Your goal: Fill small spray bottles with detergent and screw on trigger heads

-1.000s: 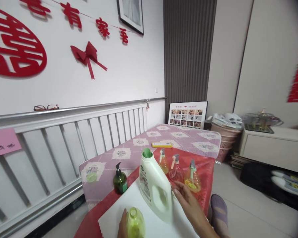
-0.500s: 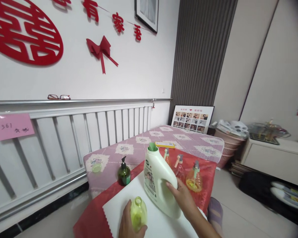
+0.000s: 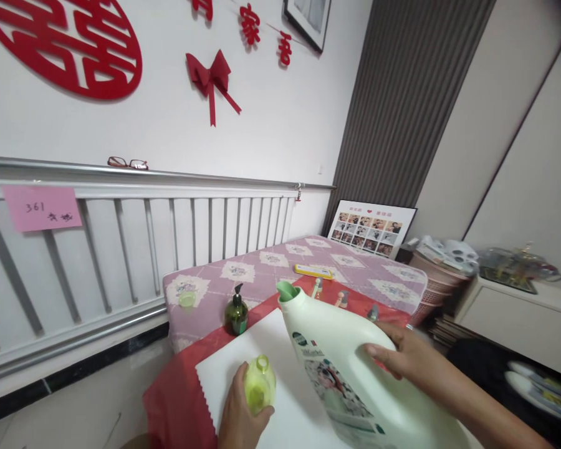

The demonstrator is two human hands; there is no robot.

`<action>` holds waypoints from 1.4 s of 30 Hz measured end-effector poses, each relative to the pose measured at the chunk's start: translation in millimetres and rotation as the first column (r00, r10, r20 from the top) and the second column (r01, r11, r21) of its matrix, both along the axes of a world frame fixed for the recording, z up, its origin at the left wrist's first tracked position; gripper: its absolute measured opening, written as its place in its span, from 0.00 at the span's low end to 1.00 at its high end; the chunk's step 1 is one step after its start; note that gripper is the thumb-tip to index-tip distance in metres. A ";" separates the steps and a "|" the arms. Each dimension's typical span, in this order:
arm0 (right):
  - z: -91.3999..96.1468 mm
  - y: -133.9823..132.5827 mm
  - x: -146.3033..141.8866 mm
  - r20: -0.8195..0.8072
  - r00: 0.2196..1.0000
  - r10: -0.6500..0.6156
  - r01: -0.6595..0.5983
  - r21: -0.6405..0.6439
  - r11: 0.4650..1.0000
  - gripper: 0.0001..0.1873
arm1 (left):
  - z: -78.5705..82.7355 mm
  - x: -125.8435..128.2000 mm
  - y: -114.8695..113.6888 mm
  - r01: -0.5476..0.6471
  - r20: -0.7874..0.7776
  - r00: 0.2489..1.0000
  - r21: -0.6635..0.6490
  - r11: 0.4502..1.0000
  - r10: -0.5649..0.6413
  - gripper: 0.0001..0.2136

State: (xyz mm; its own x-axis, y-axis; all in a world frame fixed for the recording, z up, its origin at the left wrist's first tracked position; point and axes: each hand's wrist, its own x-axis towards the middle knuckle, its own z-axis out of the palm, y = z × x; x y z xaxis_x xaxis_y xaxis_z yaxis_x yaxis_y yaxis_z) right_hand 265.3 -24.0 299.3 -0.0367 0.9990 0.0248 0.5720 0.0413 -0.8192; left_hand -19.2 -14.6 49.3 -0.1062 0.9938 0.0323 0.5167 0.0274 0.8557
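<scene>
My left hand (image 3: 244, 405) is wrapped round a small see-through yellow-green bottle (image 3: 260, 385), which is uncapped and upright over the white sheet (image 3: 236, 358). My right hand (image 3: 397, 352) grips the handle of a large pale green detergent jug (image 3: 341, 355). The jug leans to the left, and its green spout (image 3: 287, 290) is uncovered, above and right of the small bottle's mouth but apart from it. No liquid is seen leaving the spout. A dark green pump bottle (image 3: 236, 315) stands behind the small bottle.
Several pump bottles, one with a grey top (image 3: 373, 312), stand behind the jug, partly hidden. A yellow box (image 3: 313, 271) and a pale green lid (image 3: 187, 300) lie on the purple tablecloth (image 3: 262, 274). A white railing (image 3: 159, 249) runs along the left.
My right hand has raised the jug and tilted it leftward, from nearly upright. The small bottle in my left hand has hardly moved. The camera view has shifted slightly.
</scene>
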 end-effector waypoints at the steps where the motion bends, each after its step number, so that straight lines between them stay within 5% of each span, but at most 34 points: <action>1: 1.1 -1.2 3.3 0.015 0.998 0.060 -0.060 -0.021 0.998 0.21 | 0.4 -0.8 0.1 0.000 0.004 1.000 -0.025 1.000 0.000 0.43; 5: 3.6 -5.7 15.1 0.100 0.966 0.239 -0.228 -0.110 0.968 0.19 | 0.2 -1.9 0.8 0.001 0.027 1.000 -0.033 0.999 0.000 0.42; 13: 28.4 -13.7 9.8 0.247 0.912 0.328 -0.269 -0.245 0.932 0.23 | 2.0 0.7 -3.6 -0.044 0.078 0.996 0.097 0.994 0.036 0.40; 33: 42.0 3.2 -34.5 0.555 0.749 0.362 -0.243 -0.278 0.929 0.27 | -10.4 -4.9 4.0 0.035 0.042 0.998 0.064 0.997 -0.037 0.42; 42: 50.6 7.2 -44.0 0.595 0.711 0.376 -0.241 -0.296 0.924 0.24 | -12.8 -2.8 -0.1 -0.029 0.054 0.998 0.158 0.987 0.020 0.40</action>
State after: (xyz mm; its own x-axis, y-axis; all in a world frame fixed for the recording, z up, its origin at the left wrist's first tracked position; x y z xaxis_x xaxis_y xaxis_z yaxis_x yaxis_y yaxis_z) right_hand 221.3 -16.8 349.9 -0.2834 0.9114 -0.2985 0.9380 0.1986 -0.2841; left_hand -22.0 -14.7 36.4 -0.1362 0.9737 0.1828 0.4720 -0.0984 0.8761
